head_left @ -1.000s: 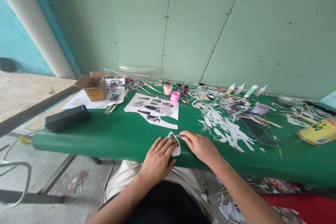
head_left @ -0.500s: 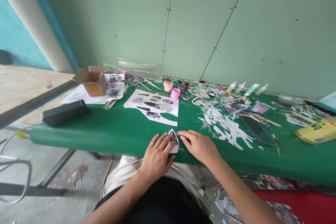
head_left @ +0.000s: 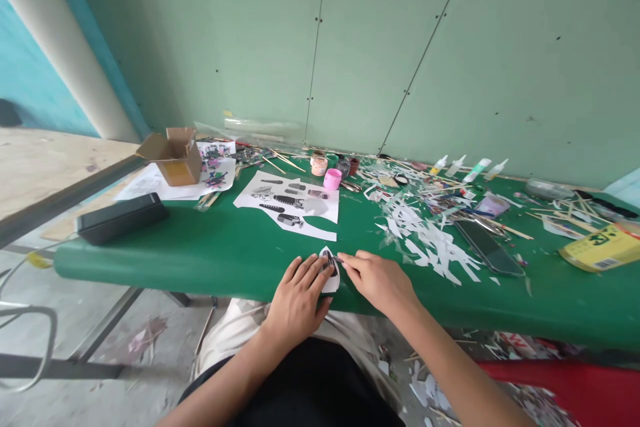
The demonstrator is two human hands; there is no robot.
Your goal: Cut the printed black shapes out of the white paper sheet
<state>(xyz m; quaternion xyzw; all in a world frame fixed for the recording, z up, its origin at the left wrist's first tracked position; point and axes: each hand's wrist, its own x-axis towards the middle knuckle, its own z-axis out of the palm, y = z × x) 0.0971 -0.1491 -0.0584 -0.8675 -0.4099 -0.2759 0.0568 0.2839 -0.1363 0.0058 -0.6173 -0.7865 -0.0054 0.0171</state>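
Note:
Near the front edge of the green table [head_left: 210, 247], my left hand [head_left: 299, 297] lies flat with its fingers spread, pressing on a small cut piece of paper [head_left: 329, 285]. That piece is white with a dark print, and my fingers cover part of it. From the right, my right hand [head_left: 377, 280] pinches a thin dark pen-like tool [head_left: 339, 258], most of it hidden in the fingers. The tool's tip is at the right side of the paper piece. Beyond my hands lies a larger printed sheet [head_left: 260, 195] with a curved cut along its lower edge.
Pink paint pot [head_left: 332, 179] and other pots stand behind the sheet. White paper scraps [head_left: 420, 233], a phone [head_left: 487, 247] and a yellow packet [head_left: 603, 248] lie to the right. On the left are a dark grey box-shaped device [head_left: 123, 217] and an open cardboard box [head_left: 180, 163].
The view has shifted very slightly. My left hand stays on the paper piece, and my right hand with the tool has barely moved.

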